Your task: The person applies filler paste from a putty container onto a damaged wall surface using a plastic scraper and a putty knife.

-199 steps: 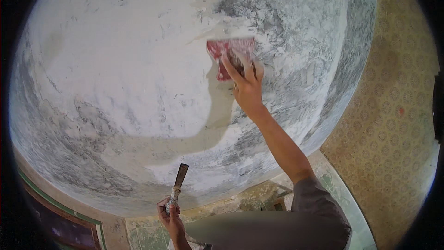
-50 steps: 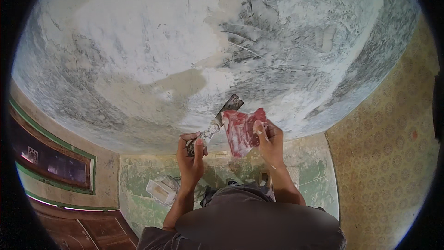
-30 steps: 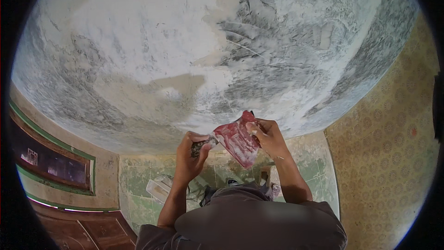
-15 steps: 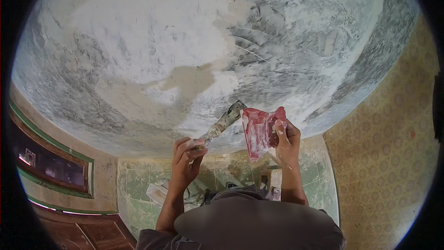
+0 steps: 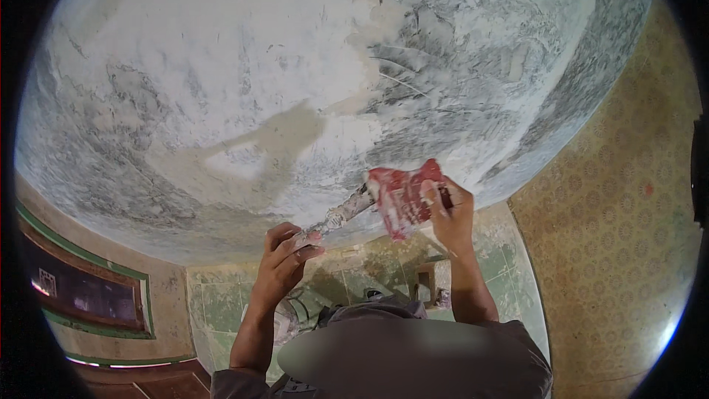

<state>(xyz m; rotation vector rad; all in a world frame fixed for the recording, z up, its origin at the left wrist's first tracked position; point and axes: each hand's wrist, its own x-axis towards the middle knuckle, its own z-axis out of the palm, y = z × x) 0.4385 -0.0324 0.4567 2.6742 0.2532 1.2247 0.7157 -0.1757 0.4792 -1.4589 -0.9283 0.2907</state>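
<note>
Putty knife (image 5: pixel 346 211), gripped in the left hand (image 5: pixel 284 260), is meeting the red trowel (image 5: pixel 402 193) that the right hand (image 5: pixel 449 210) is clutching. The ceiling (image 5: pixel 244 81) is looking mostly skimmed white; grey streaked patches toward the right seem left to cover.

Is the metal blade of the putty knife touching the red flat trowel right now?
Touching. The head view shows the putty knife, held by the left hand, with its blade tip meeting the red flat trowel in the right hand.
</note>
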